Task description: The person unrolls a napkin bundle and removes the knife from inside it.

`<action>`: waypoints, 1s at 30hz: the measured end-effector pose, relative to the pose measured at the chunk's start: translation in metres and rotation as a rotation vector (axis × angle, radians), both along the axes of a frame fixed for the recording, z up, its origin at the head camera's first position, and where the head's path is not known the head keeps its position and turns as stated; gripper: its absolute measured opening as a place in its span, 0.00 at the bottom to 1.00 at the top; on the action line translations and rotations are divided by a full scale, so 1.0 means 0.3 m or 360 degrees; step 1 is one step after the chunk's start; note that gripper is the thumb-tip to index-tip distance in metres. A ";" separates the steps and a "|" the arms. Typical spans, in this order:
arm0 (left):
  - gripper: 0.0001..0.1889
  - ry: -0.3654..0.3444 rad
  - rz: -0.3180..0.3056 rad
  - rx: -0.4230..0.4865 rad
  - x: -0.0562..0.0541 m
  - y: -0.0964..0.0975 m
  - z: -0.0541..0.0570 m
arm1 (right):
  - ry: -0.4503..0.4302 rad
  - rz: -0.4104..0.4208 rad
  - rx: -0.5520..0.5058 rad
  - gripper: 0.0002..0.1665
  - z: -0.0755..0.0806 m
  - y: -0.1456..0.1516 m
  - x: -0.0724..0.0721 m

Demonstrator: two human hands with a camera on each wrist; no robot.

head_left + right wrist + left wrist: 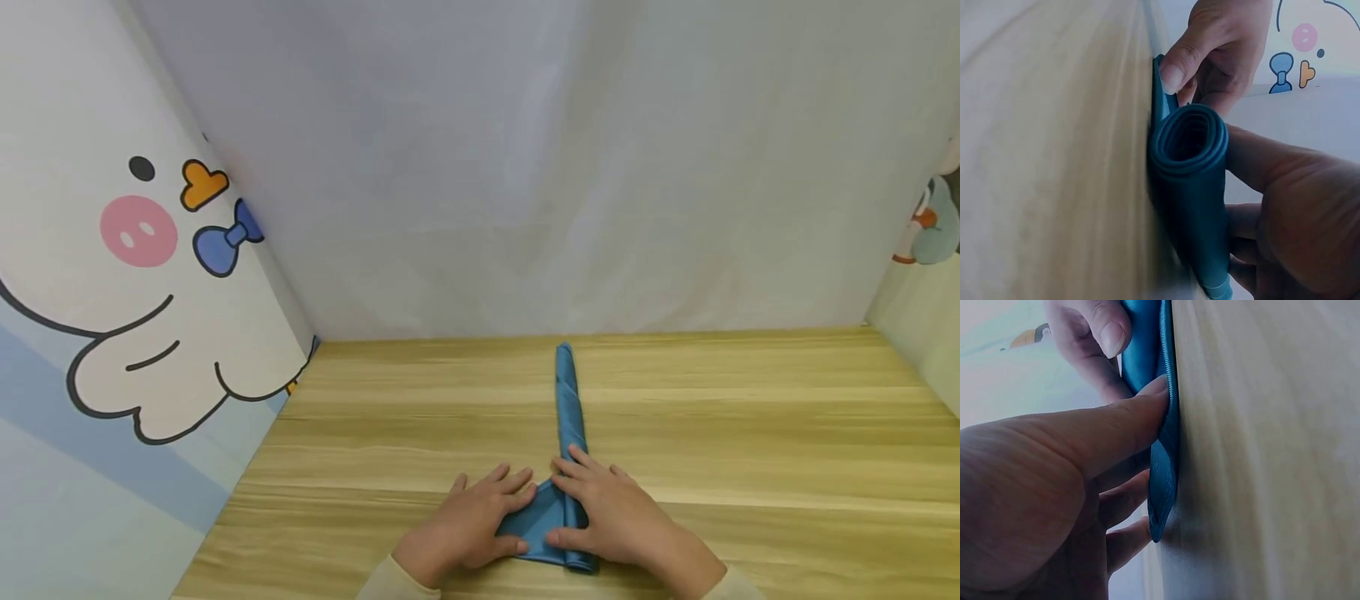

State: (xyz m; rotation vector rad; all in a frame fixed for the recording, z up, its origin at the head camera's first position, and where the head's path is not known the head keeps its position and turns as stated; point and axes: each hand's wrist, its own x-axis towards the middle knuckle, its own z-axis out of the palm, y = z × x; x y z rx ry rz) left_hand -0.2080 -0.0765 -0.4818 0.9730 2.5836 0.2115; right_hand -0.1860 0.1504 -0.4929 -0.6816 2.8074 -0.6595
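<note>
A shiny blue cloth (pixel 568 404) lies on the table, mostly rolled into a long tube that points away from me and narrows at its far end. To the left of the roll, a flat triangular flap (pixel 536 523) is still spread out. My left hand (pixel 472 523) rests on the flap's left side, its thumb pressing near the stitched hem in the left wrist view. Fingers nearly straight, my right hand (pixel 618 510) lies over the near part of the roll, its thumb reaching toward the flap. Layered coils (pixel 1188 140) show at the roll's near end in the right wrist view.
The wood-grain table (pixel 750 433) spreads out on both sides of the cloth. A pale grey curtain-like backdrop (pixel 600 183) stands along its far edge. At the left rises a panel (pixel 247 325) with a cartoon bird; another printed panel (pixel 926 308) stands at the right.
</note>
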 end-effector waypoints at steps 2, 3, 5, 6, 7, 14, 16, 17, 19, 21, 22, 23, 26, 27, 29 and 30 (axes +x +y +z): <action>0.37 0.0005 -0.0001 -0.0004 0.000 -0.001 0.002 | -0.0005 -0.0009 0.0001 0.51 0.006 0.003 -0.001; 0.37 0.0009 -0.0001 -0.0007 0.000 -0.001 0.002 | -0.0011 -0.0013 0.0001 0.51 0.009 0.005 -0.002; 0.37 0.0005 0.0003 -0.0009 0.000 -0.001 0.004 | -0.0023 -0.0017 0.0003 0.51 0.015 0.009 -0.002; 0.37 0.0005 0.0003 -0.0010 0.000 -0.001 0.005 | -0.0030 -0.0021 -0.0002 0.51 0.019 0.011 -0.003; 0.37 0.0009 0.0001 -0.0011 -0.001 -0.001 0.004 | -0.0039 -0.0026 -0.0007 0.51 0.022 0.013 -0.003; 0.37 0.0050 -0.0012 -0.0007 -0.005 -0.005 -0.008 | -0.0101 -0.0048 -0.0067 0.52 0.050 0.037 -0.006; 0.37 0.0057 -0.0016 -0.0003 -0.005 -0.006 -0.009 | -0.0103 -0.0043 -0.0091 0.52 0.058 0.048 -0.005; 0.37 0.0055 -0.0016 0.0003 -0.005 -0.006 -0.009 | -0.0105 -0.0040 -0.0102 0.52 0.061 0.053 -0.005; 0.37 0.0059 -0.0019 0.0011 -0.006 -0.007 -0.008 | -0.0106 -0.0035 -0.0125 0.53 0.068 0.063 -0.003; 0.37 0.0053 -0.0018 0.0017 -0.006 -0.008 -0.007 | -0.0101 -0.0029 -0.0138 0.53 0.073 0.071 0.000; 0.37 0.0056 -0.0020 0.0017 -0.006 -0.009 -0.007 | -0.0102 -0.0027 -0.0144 0.53 0.074 0.074 0.000; 0.37 0.0049 -0.0016 0.0021 -0.006 -0.009 -0.007 | -0.0101 -0.0025 -0.0146 0.53 0.075 0.076 0.001; 0.37 0.0044 -0.0014 0.0024 -0.005 -0.010 -0.009 | -0.0089 -0.0018 -0.0151 0.53 0.075 0.080 0.002; 0.37 0.0046 -0.0015 0.0026 -0.005 -0.010 -0.009 | -0.0086 -0.0017 -0.0152 0.53 0.074 0.082 0.002; 0.37 0.0050 -0.0015 0.0031 -0.004 -0.009 -0.008 | -0.0088 -0.0014 -0.0160 0.52 0.076 0.085 0.004; 0.37 0.0058 -0.0019 0.0032 -0.003 -0.009 -0.008 | -0.0090 -0.0013 -0.0166 0.52 0.077 0.087 0.005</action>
